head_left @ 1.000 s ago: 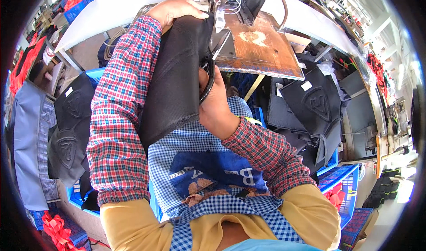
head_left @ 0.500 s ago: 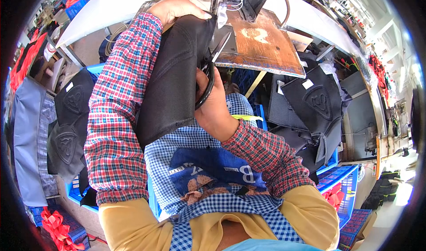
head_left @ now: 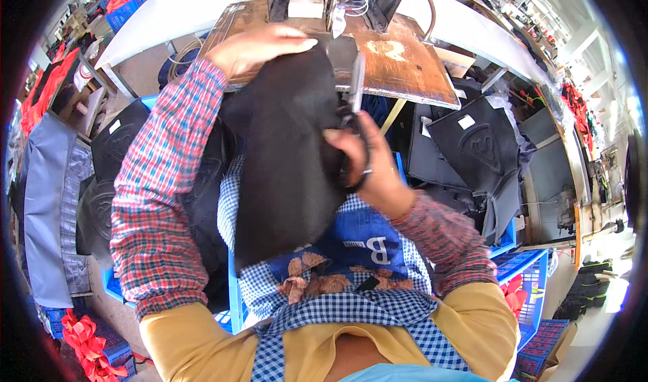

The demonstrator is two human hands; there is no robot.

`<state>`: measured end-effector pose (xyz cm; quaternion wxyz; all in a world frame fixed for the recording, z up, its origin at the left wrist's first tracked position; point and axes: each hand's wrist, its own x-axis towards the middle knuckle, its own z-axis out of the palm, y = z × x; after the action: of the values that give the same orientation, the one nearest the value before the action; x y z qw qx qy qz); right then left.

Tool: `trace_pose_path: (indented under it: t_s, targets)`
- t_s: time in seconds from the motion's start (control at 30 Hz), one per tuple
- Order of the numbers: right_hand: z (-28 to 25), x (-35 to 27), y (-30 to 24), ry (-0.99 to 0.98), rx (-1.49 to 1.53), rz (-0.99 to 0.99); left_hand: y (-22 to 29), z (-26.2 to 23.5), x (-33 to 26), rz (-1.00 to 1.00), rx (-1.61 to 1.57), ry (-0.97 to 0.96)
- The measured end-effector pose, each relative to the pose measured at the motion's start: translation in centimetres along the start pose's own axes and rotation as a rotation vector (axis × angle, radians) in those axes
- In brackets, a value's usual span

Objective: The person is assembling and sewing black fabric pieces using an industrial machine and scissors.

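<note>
A black fabric piece (head_left: 287,172) hangs in front of my apron, slightly blurred. At its upper edge my left hand (head_left: 260,47) grips it, thumb along the top and the other fingers partly hidden. My right hand (head_left: 381,169) holds a pair of scissors (head_left: 358,85) by the black handles, beside the fabric's right side. The blades point up and away from me, apart from the fabric's top edge. Whether the blades are parted is hard to make out.
Ahead stands a sewing machine (head_left: 335,7) on a worn wooden tabletop (head_left: 398,61). Black pieces with an embossed emblem lie at the right (head_left: 472,139) and left (head_left: 121,145). Blue crates (head_left: 533,294) stand on both sides. Grey-blue cloth (head_left: 47,206) hangs far left.
The black fabric has come down toward me and swung flatter, uncovering the machine's base. My left hand has shifted left and down. The scissors have moved right, their blades now more upright.
</note>
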<state>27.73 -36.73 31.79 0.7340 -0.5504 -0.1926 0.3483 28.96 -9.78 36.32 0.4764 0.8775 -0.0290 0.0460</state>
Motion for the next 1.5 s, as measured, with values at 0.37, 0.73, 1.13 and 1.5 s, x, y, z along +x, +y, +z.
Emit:
trace_pose_path:
  t_s: [0.37, 0.73, 1.13, 1.5]
  targets:
    - [-14.6, -5.4, -14.0, -0.036, -0.456, -0.345, -4.4, 9.0, -10.8, 0.105, 0.574, -0.018]
    - [-24.4, 13.4, -12.4, 0.015, -1.139, -0.125, 4.0, 8.8, -15.2, -0.123, 0.379, -0.098]
    - [-10.0, 9.7, -13.4, -0.837, -1.091, -0.334, 8.2, 10.9, -17.2, -0.381, 0.162, -0.197]
    - [-5.1, -9.0, -16.3, -0.644, -1.885, -0.817, 13.8, 13.1, -15.6, -0.271, 0.154, -0.509]
